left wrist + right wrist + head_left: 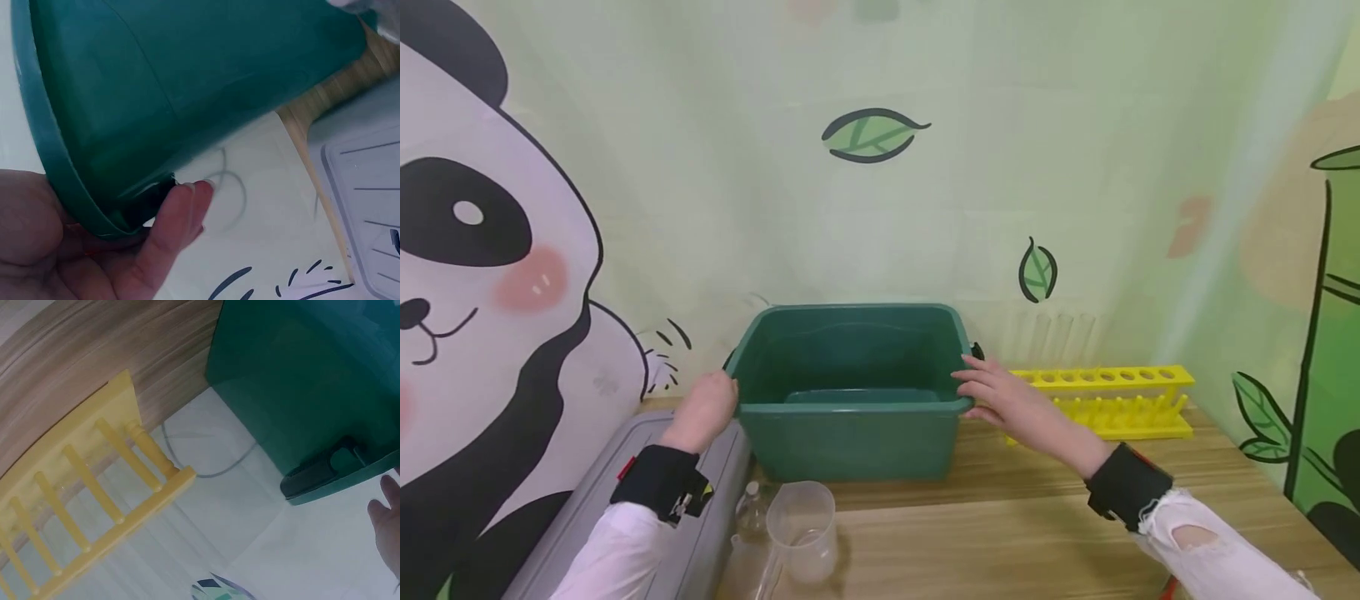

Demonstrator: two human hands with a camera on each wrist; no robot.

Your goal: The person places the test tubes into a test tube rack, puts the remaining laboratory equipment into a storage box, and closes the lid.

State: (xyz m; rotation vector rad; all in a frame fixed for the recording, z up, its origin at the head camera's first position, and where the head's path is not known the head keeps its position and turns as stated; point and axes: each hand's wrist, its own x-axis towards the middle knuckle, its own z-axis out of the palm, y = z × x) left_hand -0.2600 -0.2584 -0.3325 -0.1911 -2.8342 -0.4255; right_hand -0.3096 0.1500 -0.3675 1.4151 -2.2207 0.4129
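Note:
A green plastic bin (850, 442) stands on the wooden table against the backdrop. My left hand (703, 408) grips its left rim; the left wrist view shows the fingers of this hand (137, 250) curled under the rim beside a black handle (150, 201). At the bin's right rim is my right hand (1018, 408), its fingers extended and spread near the edge. In the right wrist view the fingertips of that hand (389, 519) are beside the rim, near the dark handle (322, 469); whether they touch it I cannot tell.
A yellow rack (1112, 379) with clear tubes (1063, 337) stands right of the bin. On the left lies a grey lidded box (587, 517). A clear plastic beaker (805, 533) and a clear bottle (751, 512) are in front of the bin.

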